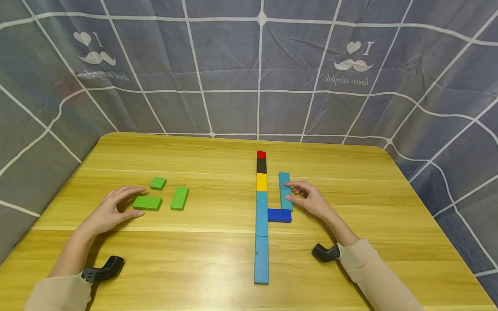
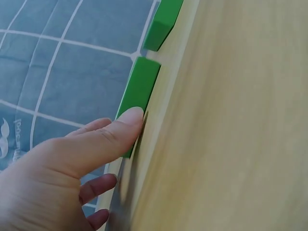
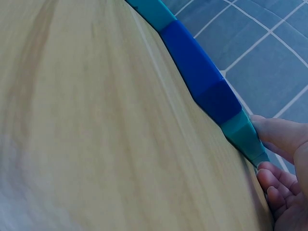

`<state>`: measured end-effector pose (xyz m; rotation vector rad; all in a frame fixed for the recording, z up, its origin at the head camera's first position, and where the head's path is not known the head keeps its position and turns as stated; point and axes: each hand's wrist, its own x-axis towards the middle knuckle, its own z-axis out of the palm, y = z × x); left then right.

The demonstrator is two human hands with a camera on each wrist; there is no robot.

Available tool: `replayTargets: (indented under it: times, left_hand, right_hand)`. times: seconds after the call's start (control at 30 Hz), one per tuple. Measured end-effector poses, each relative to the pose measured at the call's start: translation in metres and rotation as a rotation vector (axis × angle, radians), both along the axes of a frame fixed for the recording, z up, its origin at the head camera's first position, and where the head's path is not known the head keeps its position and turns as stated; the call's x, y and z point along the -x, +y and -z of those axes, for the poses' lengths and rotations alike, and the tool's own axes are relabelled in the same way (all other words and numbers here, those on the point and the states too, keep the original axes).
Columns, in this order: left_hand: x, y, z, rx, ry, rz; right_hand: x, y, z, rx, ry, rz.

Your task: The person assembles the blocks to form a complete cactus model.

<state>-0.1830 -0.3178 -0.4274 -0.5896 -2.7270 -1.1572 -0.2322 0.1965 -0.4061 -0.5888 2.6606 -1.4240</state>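
Note:
On the left, my left hand [image 1: 106, 211] is spread round the near end of a green block [image 1: 147, 203], thumb and fingers apart. The left wrist view shows the thumb in front of this green block [image 2: 137, 86]; whether it touches cannot be told. My right hand [image 1: 311, 201] has thumb and index finger at the right side of two light blue blocks [image 1: 285, 190], set end to end. Below these, a dark blue block [image 1: 279, 215] juts from a long row of light blue blocks [image 1: 261, 259]. The right wrist view shows the thumb at a light blue block [image 3: 243, 134].
A yellow block [image 1: 261, 182], a black block [image 1: 261, 166] and a red block [image 1: 261, 154] continue the row toward the back. A small green block [image 1: 158, 183] and another green block [image 1: 179, 198] lie near the left hand. A grey checked cloth [image 1: 229, 56] hangs behind the wooden table [image 1: 210, 268].

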Motion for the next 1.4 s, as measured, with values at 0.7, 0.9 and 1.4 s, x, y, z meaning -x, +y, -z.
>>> replayTargets:
  times: [0.7, 0.9, 1.4]
  left_hand:
    - [0.003, 0.004, -0.005, -0.012, -0.041, -0.048]
    - [0.009, 0.029, -0.021, -0.051, 0.002, -0.014]
    - [0.038, 0.141, -0.02, -0.099, 0.069, 0.043]
  right_hand:
    - [0.0, 0.001, -0.001, 0.011, -0.021, 0.001]
    - [0.0, 0.0, -0.003, 0.005, -0.032, 0.001]
    - [0.003, 0.002, 0.007, 0.009, -0.013, 0.001]
